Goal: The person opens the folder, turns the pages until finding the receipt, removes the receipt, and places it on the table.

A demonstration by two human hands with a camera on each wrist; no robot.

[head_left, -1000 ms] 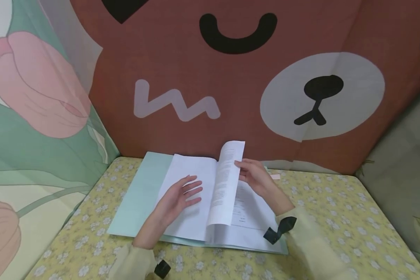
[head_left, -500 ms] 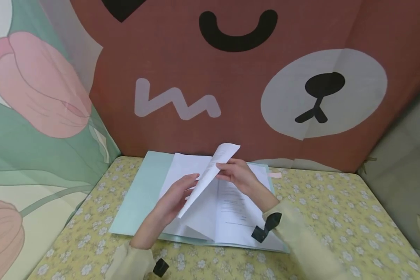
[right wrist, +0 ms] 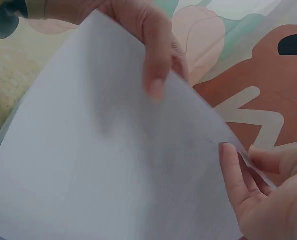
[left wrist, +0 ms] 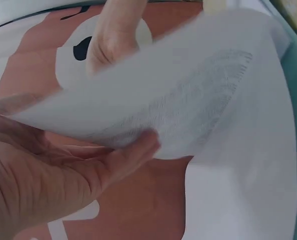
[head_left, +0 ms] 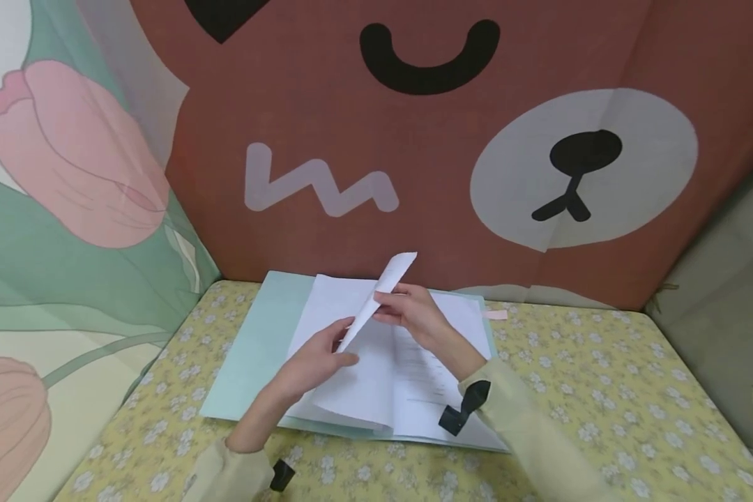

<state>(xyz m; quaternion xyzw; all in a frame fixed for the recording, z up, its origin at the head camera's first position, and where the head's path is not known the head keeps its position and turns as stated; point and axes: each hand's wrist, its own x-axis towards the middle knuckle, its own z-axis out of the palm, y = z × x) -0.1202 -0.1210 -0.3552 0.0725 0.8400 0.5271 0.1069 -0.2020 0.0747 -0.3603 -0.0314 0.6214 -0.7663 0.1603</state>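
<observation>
A mint-green folder [head_left: 245, 355] lies spread on the table, with white printed pages inside. One loose-edged page [head_left: 389, 277] stands raised and slanted over the middle, seen almost edge-on in the head view. My right hand [head_left: 417, 317] pinches its far part between thumb and fingers. My left hand [head_left: 314, 364] holds the lower end of the same edge, thumb on one side and fingers on the other. Printed lines show on the curved page [left wrist: 203, 95] in the left wrist view. In the right wrist view its blank-looking face [right wrist: 78, 150] spreads below both hands.
A yellow floral cloth [head_left: 577, 390] covers the table. A pink tab [head_left: 497, 315] sticks out at the folder's right edge. Close behind the folder hangs a brown bear-patterned curtain [head_left: 301, 237]. Both wrists wear dark straps, such as the right strap [head_left: 467, 408].
The raised page has swung leftward over the middle, with my right hand moving left along with it. My left hand was free beside the page and now pinches its lower edge.
</observation>
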